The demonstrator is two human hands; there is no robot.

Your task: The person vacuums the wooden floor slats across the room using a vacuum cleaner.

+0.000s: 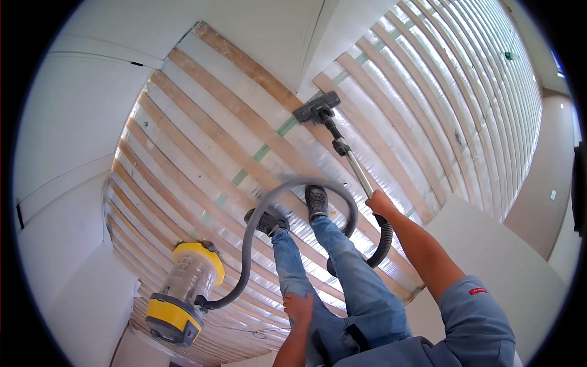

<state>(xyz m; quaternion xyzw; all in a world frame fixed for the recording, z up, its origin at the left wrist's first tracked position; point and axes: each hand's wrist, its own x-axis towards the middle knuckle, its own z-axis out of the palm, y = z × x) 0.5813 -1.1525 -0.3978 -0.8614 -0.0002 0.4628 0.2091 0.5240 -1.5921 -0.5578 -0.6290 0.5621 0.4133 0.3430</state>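
My right hand [380, 203] is closed around the upper end of a vacuum cleaner wand [359, 171], where the dark ribbed hose joins it. The wand slants away to a black floor head [317, 107], which rests across the wooden strips near a wall corner. A grey hose [247, 254] loops around my feet and runs to the yellow and grey vacuum cleaner [186, 287] at the left. My left hand [298, 306] lies on my left thigh, apart from the cleaner. Its fingers are partly hidden but look loosely spread, with nothing visible in them.
Parallel wooden battens [244, 116] run across the floor, with silvery sheeting between them and green tape [262, 152] in places. White walls [79, 110] border the left and top. A pale board [489, 275] lies at the right. A thin cable [260, 333] trails near the cleaner.
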